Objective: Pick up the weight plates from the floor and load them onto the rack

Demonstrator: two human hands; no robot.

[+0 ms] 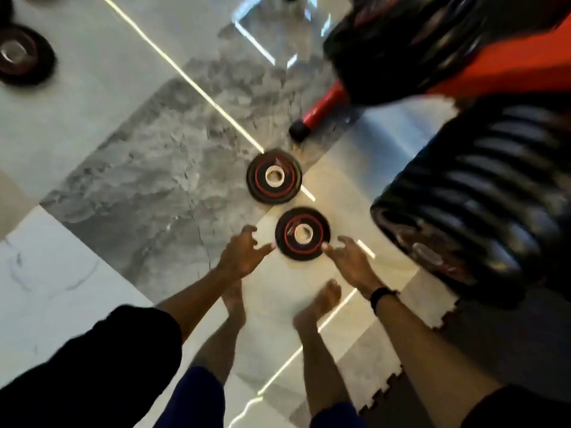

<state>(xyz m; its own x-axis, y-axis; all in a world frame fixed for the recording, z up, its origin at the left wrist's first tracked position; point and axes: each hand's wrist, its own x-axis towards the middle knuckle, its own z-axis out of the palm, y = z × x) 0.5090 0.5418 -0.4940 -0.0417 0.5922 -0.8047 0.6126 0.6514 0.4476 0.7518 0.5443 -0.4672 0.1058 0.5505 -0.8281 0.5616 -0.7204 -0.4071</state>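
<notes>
Both hands reach down over bare feet toward the nearest weight plate point(302, 233), which lies flat on the floor point(148, 180). The left hand point(242, 253) has its fingers point(265, 249) spread and loosely curved, tips just beside the plate's left edge; the right hand point(350, 257) likewise has its fingers spread, tips at the plate's right edge, with contact unclear because of blur. Neither hand holds anything. Risk, as a judgement: a flat plate on smooth tile offers little purchase for fingertips; a shallow hold could let it slip and drop toward the feet directly below the hands. Beyond the fingers lies a second plate point(273, 177), near the first but apart. To the right of the fingers stands the rack point(469, 193), carrying a row of loaded plates. Far left of the fingers lies a third plate point(21, 55). Count: three loose plates clearly visible on the floor, two hands, one rack.
</notes>
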